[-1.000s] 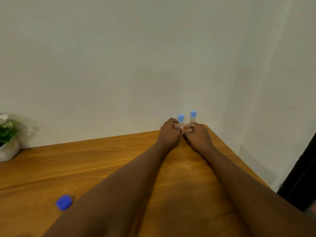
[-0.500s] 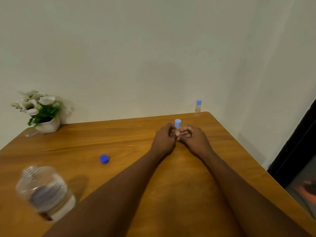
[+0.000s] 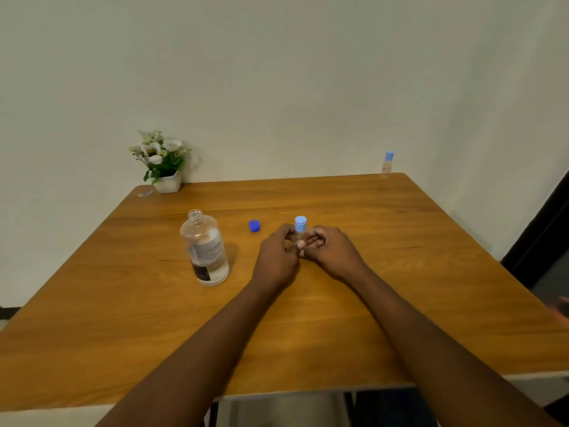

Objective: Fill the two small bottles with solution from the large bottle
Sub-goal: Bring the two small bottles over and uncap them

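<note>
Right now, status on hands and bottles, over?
Left hand, right hand both grip small clear bottle, light-blue cap on. Large clear bottle uncapped, dark-blue cap beside it. Second small capped bottle at far corner. Nothing blocking.

The left hand [image 3: 277, 257] and right hand [image 3: 331, 252] curl round the near bottle [image 3: 300, 224] and hide most of it. Only its cap and neck show. The words on the big bottle [image 3: 207, 251] are too blurry to read. The far bottle [image 3: 386, 165] is too small to see inside. A tiny shiny thing [image 3: 144, 194] lies by the pot [image 3: 167, 184]; I cannot tell what it is. The bench [image 3: 400, 241] is cut off at both sides.
</note>
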